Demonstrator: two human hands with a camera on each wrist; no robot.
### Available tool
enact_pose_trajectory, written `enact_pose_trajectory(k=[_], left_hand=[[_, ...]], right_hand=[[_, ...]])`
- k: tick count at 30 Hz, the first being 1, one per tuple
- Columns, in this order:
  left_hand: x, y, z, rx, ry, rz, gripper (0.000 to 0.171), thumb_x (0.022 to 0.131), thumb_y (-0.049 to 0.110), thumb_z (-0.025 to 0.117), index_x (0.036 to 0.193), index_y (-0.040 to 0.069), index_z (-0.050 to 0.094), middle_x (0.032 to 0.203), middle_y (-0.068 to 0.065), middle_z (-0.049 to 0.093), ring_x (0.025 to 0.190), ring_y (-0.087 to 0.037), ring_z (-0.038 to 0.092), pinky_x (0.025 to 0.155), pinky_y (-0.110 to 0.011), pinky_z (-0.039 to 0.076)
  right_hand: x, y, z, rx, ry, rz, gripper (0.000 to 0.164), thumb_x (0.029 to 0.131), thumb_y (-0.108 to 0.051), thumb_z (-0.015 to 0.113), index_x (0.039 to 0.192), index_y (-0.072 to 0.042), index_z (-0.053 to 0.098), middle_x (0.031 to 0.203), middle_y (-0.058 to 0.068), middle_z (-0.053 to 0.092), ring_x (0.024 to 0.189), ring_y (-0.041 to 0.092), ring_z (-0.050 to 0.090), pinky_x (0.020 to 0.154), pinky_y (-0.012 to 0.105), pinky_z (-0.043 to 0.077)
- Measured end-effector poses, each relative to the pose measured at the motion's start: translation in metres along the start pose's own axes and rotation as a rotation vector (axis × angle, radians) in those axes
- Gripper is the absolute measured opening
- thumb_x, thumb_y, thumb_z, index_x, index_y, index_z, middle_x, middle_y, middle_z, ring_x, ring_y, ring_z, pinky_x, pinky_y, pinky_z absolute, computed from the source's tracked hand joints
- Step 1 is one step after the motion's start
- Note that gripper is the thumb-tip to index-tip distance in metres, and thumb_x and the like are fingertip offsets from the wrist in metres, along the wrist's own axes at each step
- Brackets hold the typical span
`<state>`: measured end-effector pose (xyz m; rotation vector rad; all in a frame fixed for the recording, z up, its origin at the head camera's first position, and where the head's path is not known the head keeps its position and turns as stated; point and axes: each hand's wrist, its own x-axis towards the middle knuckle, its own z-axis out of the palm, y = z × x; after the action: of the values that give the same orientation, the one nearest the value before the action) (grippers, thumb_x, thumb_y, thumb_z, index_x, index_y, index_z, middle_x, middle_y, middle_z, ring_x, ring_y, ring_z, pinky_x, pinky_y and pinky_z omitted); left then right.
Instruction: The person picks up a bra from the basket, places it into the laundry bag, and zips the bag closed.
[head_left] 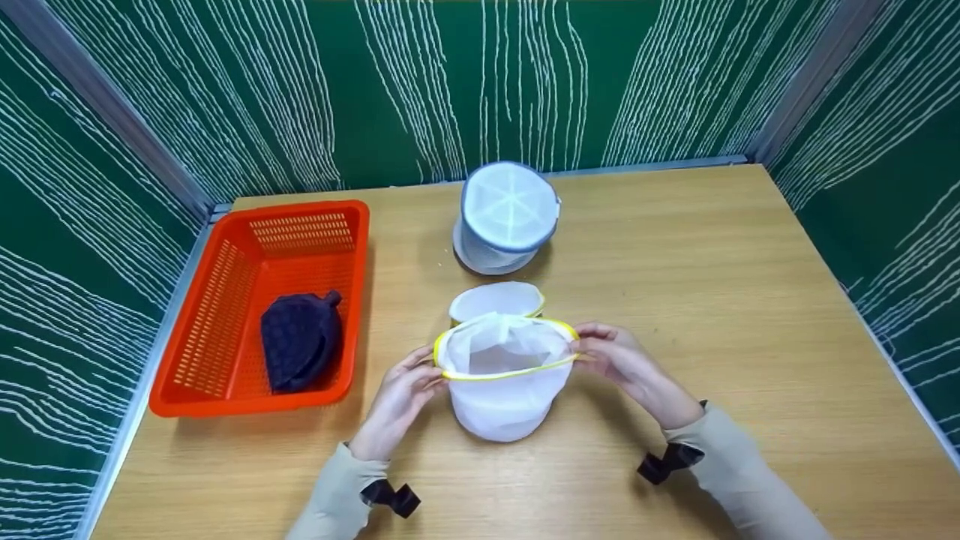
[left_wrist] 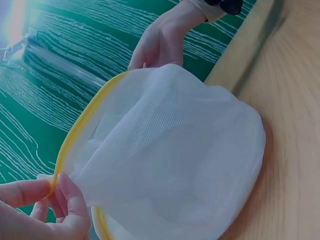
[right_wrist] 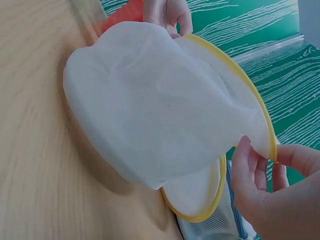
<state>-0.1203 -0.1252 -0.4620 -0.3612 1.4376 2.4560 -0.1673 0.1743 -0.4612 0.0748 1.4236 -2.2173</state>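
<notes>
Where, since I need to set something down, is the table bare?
The widest bare patch of table lies between the right hand and the right green wall. A narrower one separates the orange basket from the blue-rimmed container. The middle is crowded: left hand and right hand hold the white mesh bag.

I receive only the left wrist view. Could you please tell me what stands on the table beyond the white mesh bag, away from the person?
Observer: A grey-rimmed mesh cylinder, in the head view.
Operator: Thank you. And what is on the person's left of the bag?
Observer: A dark pouch, lying in an orange basket.
Operator: The bag hides part of the right hand from me. What does it do?
Observer: It pinches the yellow rim, as the right wrist view shows.
</notes>
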Motion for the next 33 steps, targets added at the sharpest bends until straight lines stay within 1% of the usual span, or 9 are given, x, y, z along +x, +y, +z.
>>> enact_pose_trajectory(k=[7, 13, 14, 18, 20, 25, 26, 29, 33], left_hand=[[-0.002, -0.002, -0.007, 0.042, -0.008, 0.013, 0.037, 0.082, -0.007, 0.047, 0.119, -0.01, 0.042, 0.089, -0.005, 0.058, 0.078, -0.014, 0.056, 0.076, -0.027, 0.045], [-0.001, -0.007, -0.009, 0.109, -0.004, 0.079, 0.028, 0.08, -0.004, 0.051, 0.108, -0.008, 0.05, 0.085, -0.002, 0.06, 0.074, -0.012, 0.056, 0.074, -0.027, 0.046], [0.005, -0.013, -0.015, 0.102, -0.033, 0.115, 0.027, 0.08, -0.002, 0.054, 0.106, -0.007, 0.052, 0.085, -0.002, 0.06, 0.073, -0.012, 0.056, 0.071, -0.027, 0.046], [0.008, -0.017, -0.02, 0.175, -0.035, 0.164, 0.036, 0.078, 0.006, 0.058, 0.11, -0.009, 0.049, 0.088, -0.005, 0.059, 0.075, -0.013, 0.056, 0.07, -0.027, 0.048], [0.017, -0.025, -0.03, 0.201, -0.061, 0.189, 0.038, 0.079, 0.008, 0.059, 0.112, -0.009, 0.049, 0.09, -0.009, 0.059, 0.077, -0.016, 0.057, 0.07, -0.028, 0.049], [0.033, -0.033, -0.049, 0.323, -0.051, 0.179, 0.032, 0.082, 0.013, 0.06, 0.111, 0.0, 0.054, 0.092, -0.007, 0.06, 0.077, -0.017, 0.059, 0.071, -0.029, 0.05], [0.033, -0.03, -0.048, 0.356, -0.042, 0.175, 0.031, 0.082, 0.012, 0.058, 0.11, 0.0, 0.055, 0.093, -0.007, 0.06, 0.077, -0.017, 0.06, 0.072, -0.031, 0.05], [0.015, -0.006, -0.029, 0.483, -0.002, 0.152, 0.032, 0.082, 0.008, 0.056, 0.109, -0.008, 0.053, 0.093, -0.009, 0.06, 0.076, -0.017, 0.059, 0.075, -0.036, 0.049], [-0.005, 0.026, -0.014, 0.643, -0.054, 0.164, 0.029, 0.083, 0.001, 0.051, 0.106, -0.018, 0.05, 0.092, -0.017, 0.06, 0.074, -0.016, 0.058, 0.073, -0.037, 0.05]], right_hand=[[0.001, 0.006, 0.005, -0.043, 0.006, 0.031, 0.019, 0.08, 0.007, 0.054, 0.085, -0.009, 0.063, 0.087, 0.003, 0.063, 0.079, 0.015, 0.06, 0.08, 0.034, 0.048], [0.003, 0.012, 0.006, -0.044, -0.014, 0.037, 0.018, 0.08, 0.006, 0.054, 0.086, -0.008, 0.063, 0.086, 0.003, 0.063, 0.078, 0.014, 0.06, 0.077, 0.031, 0.049], [0.004, 0.013, 0.006, -0.041, -0.013, 0.038, 0.017, 0.08, 0.006, 0.054, 0.086, -0.008, 0.063, 0.087, 0.003, 0.063, 0.078, 0.014, 0.06, 0.077, 0.031, 0.049], [0.004, 0.013, 0.006, -0.027, -0.02, 0.044, 0.019, 0.08, 0.006, 0.054, 0.087, -0.009, 0.063, 0.087, 0.003, 0.063, 0.079, 0.014, 0.06, 0.078, 0.032, 0.049], [0.004, 0.013, 0.006, -0.031, -0.022, 0.047, 0.02, 0.081, 0.006, 0.054, 0.087, -0.01, 0.063, 0.087, 0.003, 0.063, 0.078, 0.014, 0.06, 0.078, 0.032, 0.049], [0.006, 0.015, 0.005, -0.041, -0.016, 0.055, 0.02, 0.081, 0.006, 0.053, 0.087, -0.01, 0.063, 0.087, 0.003, 0.063, 0.078, 0.014, 0.06, 0.077, 0.032, 0.049], [0.006, 0.015, 0.004, -0.044, -0.018, 0.052, 0.019, 0.081, 0.006, 0.053, 0.087, -0.01, 0.063, 0.088, 0.003, 0.063, 0.079, 0.014, 0.06, 0.078, 0.032, 0.049], [0.007, 0.017, 0.002, -0.061, -0.043, 0.029, 0.016, 0.079, 0.002, 0.058, 0.089, -0.01, 0.063, 0.088, 0.002, 0.063, 0.079, 0.013, 0.06, 0.078, 0.032, 0.049], [0.008, 0.02, 0.0, -0.049, -0.124, -0.023, 0.017, 0.077, -0.004, 0.064, 0.093, -0.01, 0.063, 0.089, 0.001, 0.064, 0.081, 0.013, 0.06, 0.077, 0.031, 0.049]])
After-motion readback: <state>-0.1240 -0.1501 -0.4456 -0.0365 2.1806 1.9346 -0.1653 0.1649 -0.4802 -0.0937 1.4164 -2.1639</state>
